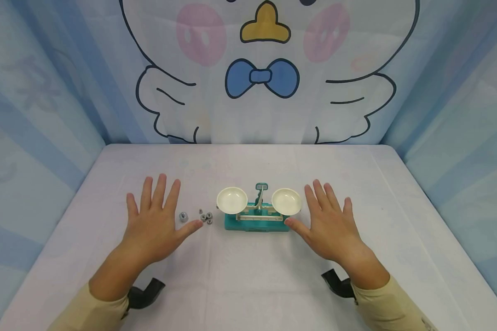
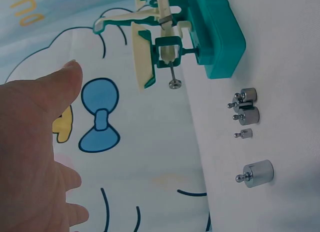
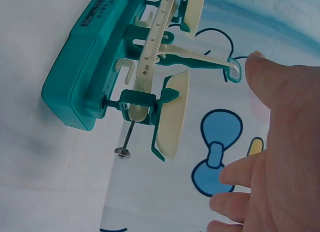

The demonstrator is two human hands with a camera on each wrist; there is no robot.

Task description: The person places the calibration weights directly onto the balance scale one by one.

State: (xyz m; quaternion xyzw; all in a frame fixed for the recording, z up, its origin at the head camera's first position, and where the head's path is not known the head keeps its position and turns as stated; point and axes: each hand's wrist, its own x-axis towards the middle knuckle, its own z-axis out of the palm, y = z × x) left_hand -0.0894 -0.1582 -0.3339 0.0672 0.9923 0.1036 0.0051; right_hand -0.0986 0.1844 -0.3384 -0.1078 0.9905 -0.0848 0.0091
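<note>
A teal balance scale (image 1: 257,226) is standing upright near the middle of the white table (image 1: 248,280), its two cream pans, the left one (image 1: 232,201) and the right one (image 1: 286,201), sitting side by side above the base. A graduated beam (image 3: 155,41) is running under the pans, and a metal screw is sticking out at each end. Just left of the scale, four small metal weights (image 1: 209,215) are standing close together, knobs up, the smallest slightly apart, while a larger weight (image 1: 184,217) is standing farther left. The left hand (image 1: 155,232) is hovering beside the weights with its fingers spread straight, gripping nothing, its thumb reaching toward the small ones. The right hand (image 1: 331,230) is hovering at the scale's right side, likewise spread and empty, its thumb overlapping the base's edge in the head view. Beige sleeves (image 1: 385,301) are covering both forearms, and behind the table a backdrop is showing a blue bow tie (image 1: 262,76).
</note>
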